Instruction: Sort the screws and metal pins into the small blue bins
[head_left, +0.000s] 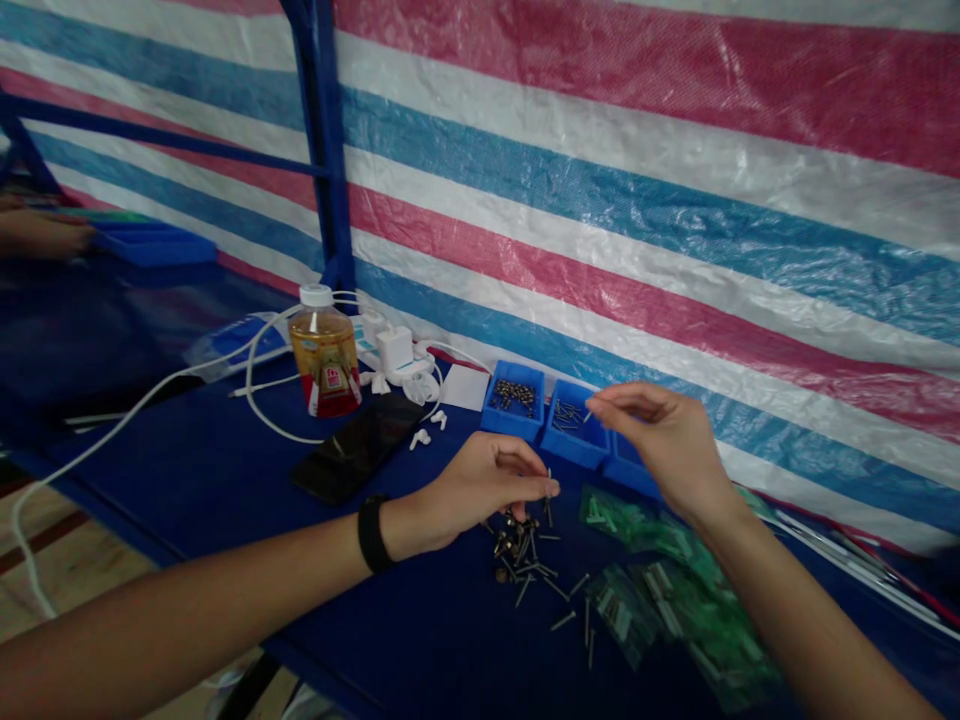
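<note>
Loose screws (521, 560) on table (420, 650) before bins (570, 450); phone (356, 447) left of bins; bottle (325, 365) behind phone.

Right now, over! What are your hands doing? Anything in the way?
Left hand at screw pile. Right hand pinching pin above blue bin. Green bags beside pile.

Your left hand (487, 485) comes in from the lower left, back of the hand upward, with the thumb and fingertips (541, 487) drawn together in a tight pinch. Your left forearm (187, 610) runs low and nearly level, a black wristband (371, 533) around the wrist. Your right hand (660, 440) sits higher, wrist bent, thumb and forefinger (611, 400) pinched at the tips, the other fingers curled. Your right forearm (802, 610) rises from the lower right. Your hands are near each other, not touching.
</note>
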